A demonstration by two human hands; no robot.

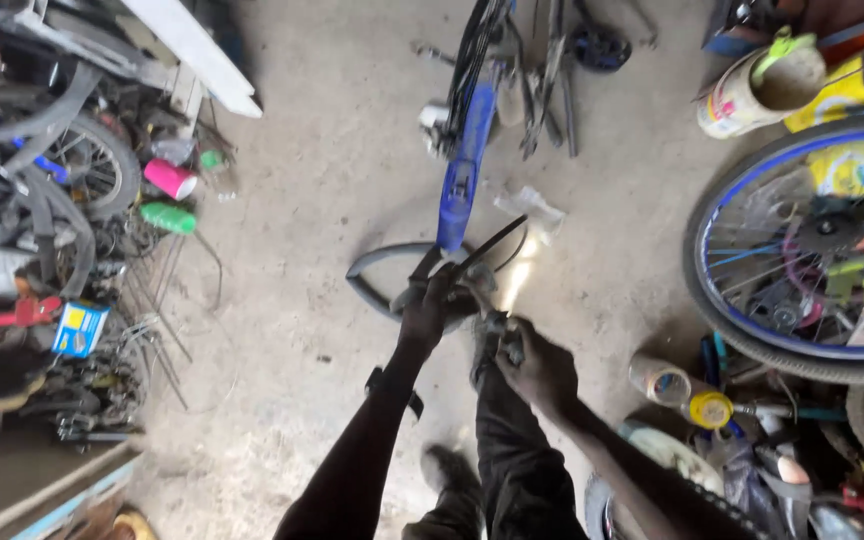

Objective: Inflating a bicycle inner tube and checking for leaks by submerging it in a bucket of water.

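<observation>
- Landmark: blue bicycle frame (464,170), standing near the top centre of the concrete floor (312,200), its blue tube running down toward the person.
- Left hand (426,312): just below the lower end of the blue frame, fingers closed around a dark part there, seemingly a handlebar or lever end; the exact part cannot be told. A dark strap (389,385) sits on the left wrist.
- Right hand (537,368): below and right of the frame's lower end, close beside the left hand, fingers curled shut on a small dark metal piece (500,335); its kind cannot be told.
- Dark curved mudguard (377,272): lies on the floor at the frame's lower end, bending left of the left hand.
- Thin black cable (492,243): runs from the frame's lower end up to the right.
- Person's dark trouser leg (512,450) and shoe (447,470): directly below the frame.
- Blue-rimmed bicycle wheel (742,300): well right of the frame, tyre fitted, spokes visible.
- Small tin (658,380) and yellow-capped container (709,408): below that wheel, right of the right hand.
- Cream bucket (762,85): upper right of the frame, on its side.
- Pink canister (170,179) and green canister (168,217): well left of the frame, at the edge of a heap of tyres and spare parts (42,200).
- Blue and yellow box (80,328): lower in that heap.
</observation>
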